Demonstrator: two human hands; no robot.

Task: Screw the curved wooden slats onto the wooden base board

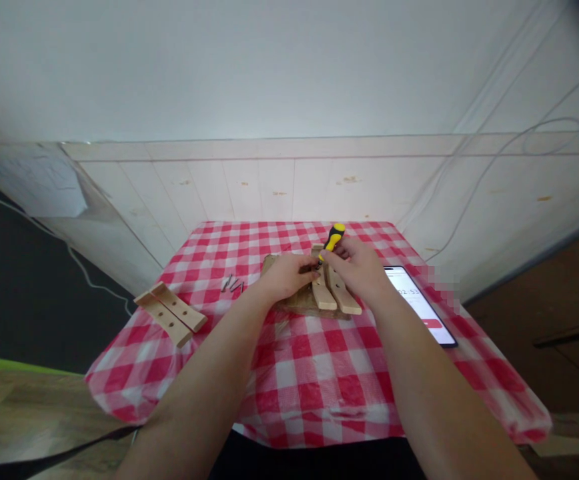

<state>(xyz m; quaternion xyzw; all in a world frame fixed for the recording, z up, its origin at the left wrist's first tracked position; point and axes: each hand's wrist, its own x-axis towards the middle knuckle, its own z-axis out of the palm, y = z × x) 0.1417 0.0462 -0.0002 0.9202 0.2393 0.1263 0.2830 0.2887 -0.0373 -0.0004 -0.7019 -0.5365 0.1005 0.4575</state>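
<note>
My right hand (358,264) is closed round a black and yellow screwdriver (336,236), which leans with its handle up and its tip down at a pale wooden piece (323,296). Close to that tip, my left hand (290,275) has its fingers bent together on the wood; what they pinch, if anything, is too small to make out. A second shaped wooden piece (345,301) lies right beside the first. Both rest on a worn brown board (314,312), partly covered by my hands.
Two more wooden pieces with holes (170,315) lie at the table's left. Several screws (232,285) are scattered left of the board. A phone (422,307) showing a timer lies at the right. Under everything is a red and white checked tablecloth (314,380); a wall stands behind.
</note>
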